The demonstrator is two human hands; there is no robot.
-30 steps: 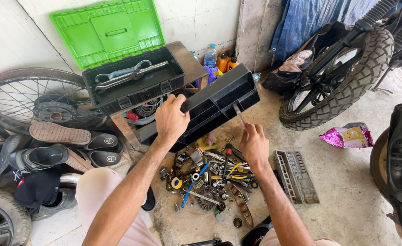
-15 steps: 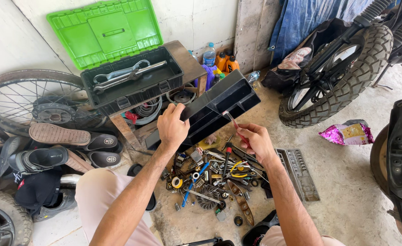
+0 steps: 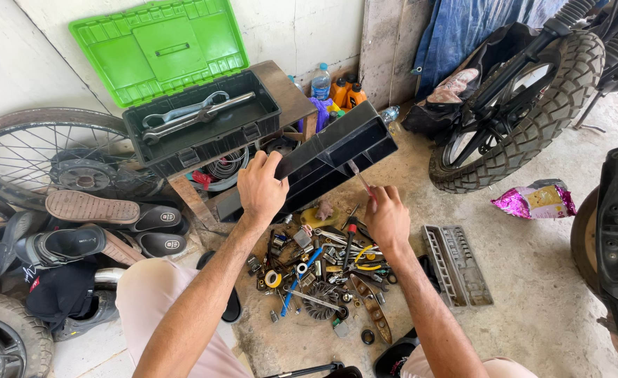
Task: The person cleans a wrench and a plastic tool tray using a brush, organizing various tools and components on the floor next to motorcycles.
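Gripping one end of a black tray [image 3: 337, 150], the left hand [image 3: 261, 187] is holding it tilted up above a pile of tools [image 3: 323, 269] on the floor. The right hand [image 3: 387, 215] is pinching a thin red-handled tool [image 3: 360, 175] against the tray. A green toolbox [image 3: 183, 91] is sitting open to the far left.

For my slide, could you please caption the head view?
Left hand tilts a black tool tray while the right hand pokes it with a thin tool, above scattered tools.
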